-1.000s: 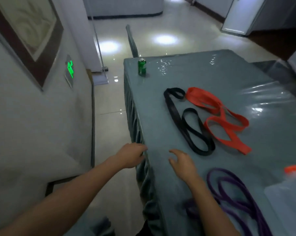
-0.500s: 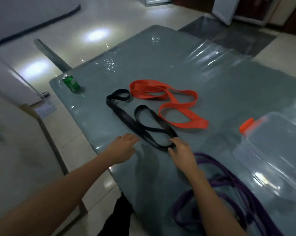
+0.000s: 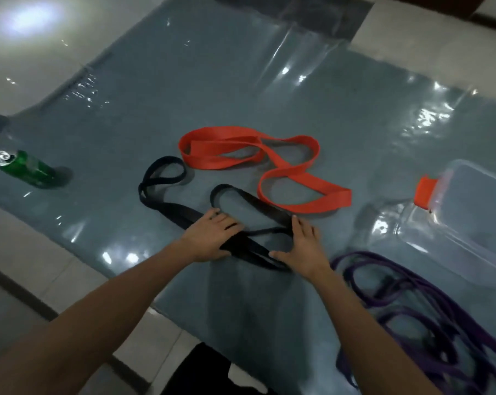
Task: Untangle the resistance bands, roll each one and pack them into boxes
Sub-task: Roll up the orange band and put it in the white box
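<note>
Black band (image 3: pixel 170 208) lay looped on the grey counter (image 3: pixel 269 95) near its front edge. Both hands rested on it with fingers straight: the left hand (image 3: pixel 212 238) pressed the crossed straps, and the right hand (image 3: pixel 302 246) was spread against the near loop. An orange band (image 3: pixel 218 165) lay just beyond, and a purple band (image 3: pixel 361 254) lay to the right by a clear box (image 3: pixel 455 223).

**Around the edges: a can, a cover, a tiled floor**

A green drinks can (image 3: pixel 27 168) stands near the left corner of the surface (image 3: pixel 241 81), silver top showing. The surface is grey-blue cloth under a glossy clear plastic sheet (image 3: pixel 304 52), creased and catching highlights. Beyond it lies pale tiled floor (image 3: pixel 18 252) with a bright glare patch (image 3: pixel 27 17).
</note>
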Tool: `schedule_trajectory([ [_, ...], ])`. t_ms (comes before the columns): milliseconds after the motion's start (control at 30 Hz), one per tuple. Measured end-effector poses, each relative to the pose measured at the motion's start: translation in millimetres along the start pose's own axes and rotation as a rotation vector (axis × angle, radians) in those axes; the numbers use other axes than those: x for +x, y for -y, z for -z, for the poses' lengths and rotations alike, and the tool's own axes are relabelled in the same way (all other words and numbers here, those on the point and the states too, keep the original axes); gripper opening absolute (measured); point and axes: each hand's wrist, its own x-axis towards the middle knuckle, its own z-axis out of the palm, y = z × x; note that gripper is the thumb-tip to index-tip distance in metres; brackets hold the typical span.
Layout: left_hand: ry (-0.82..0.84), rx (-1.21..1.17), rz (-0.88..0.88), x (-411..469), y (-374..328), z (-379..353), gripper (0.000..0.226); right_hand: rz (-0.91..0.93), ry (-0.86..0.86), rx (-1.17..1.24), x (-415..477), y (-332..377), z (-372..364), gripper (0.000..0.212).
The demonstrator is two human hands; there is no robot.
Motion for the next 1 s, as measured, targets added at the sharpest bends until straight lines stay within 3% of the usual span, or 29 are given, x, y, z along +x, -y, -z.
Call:
schedule_trajectory([
  [133,-0.184,0.049,-0.141,1,12,-14,0.057,-0.083,-0.037,0.022,-5,11,-8,0.124],
  [233,-0.229,0.076,-0.13,6,8,-12,0.043,-0.136,-0.029,0.103,-8,8,-9,0.121],
  [400,-0.058,0.096,-0.012,7,-10,4,0.04,-0.026,0.049,-0.08,-23,18,-18,0.121],
  [500,0.046,0.07,0.089,5,-19,8,0.044,0.049,0.044,-0.175,-30,20,-25,0.093],
  [667,0.062,0.001,0.16,-10,-17,23,0.035,0.181,-0.082,-0.094,-25,28,-14,0.032],
  [867,-0.184,-0.214,0.319,-65,18,49,0.011,0.392,-0.281,-0.018,1,81,14,0.026],
  [933,-0.277,-0.232,0.383,-86,39,48,0.011,0.474,-0.332,-0.029,14,108,21,0.023],
  [1000,-0.331,-0.276,0.487,-104,63,40,0.031,0.553,-0.33,-0.081,30,141,24,0.022],
])
